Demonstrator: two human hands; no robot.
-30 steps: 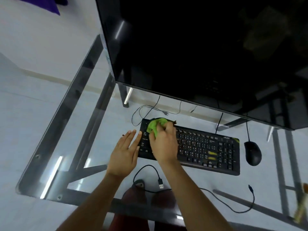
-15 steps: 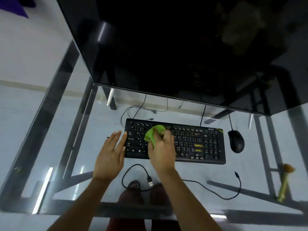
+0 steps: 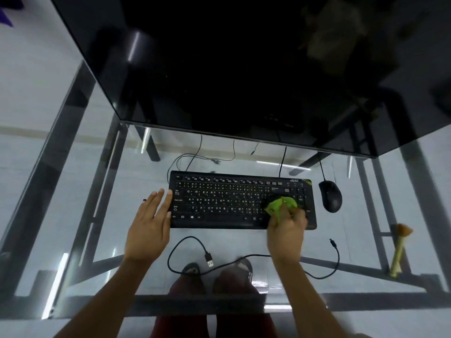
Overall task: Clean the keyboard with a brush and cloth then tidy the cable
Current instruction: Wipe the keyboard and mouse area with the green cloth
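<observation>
I've got the black keyboard (image 3: 241, 201) lying flat on the glass bench (image 3: 73, 215), square in front of me under the dark monitor (image 3: 244, 69). My right hand (image 3: 286, 232) pinches a bunched green cloth (image 3: 280, 207), fingers curled round it, and presses the wad onto the keys at the right end, by the number pad. My left hand (image 3: 148, 230) lies spread and flat, fingers straight, fingertips touching the keyboard's left edge to brace it. I judge this as the wiping step. The cloth is soft and light and crumples to whatever shape I squeeze, so a firm bunch held from behind gives me a usable pad. The keyboard looks light and stiff and likely to skate on the slick glass, hence the steadying hand at its end. The brush (image 3: 399, 250) lies at the far right of the bench, well apart, a pale slim handle with a tan head; I'd take it by the handle. The loose black USB cable (image 3: 256, 258) curls along the near side, plug (image 3: 209, 259) free. It's limp and springy, so I'd gather it in loops starting from the plug end. The black mouse (image 3: 330, 196) sits just beside the keyboard's right end.
</observation>
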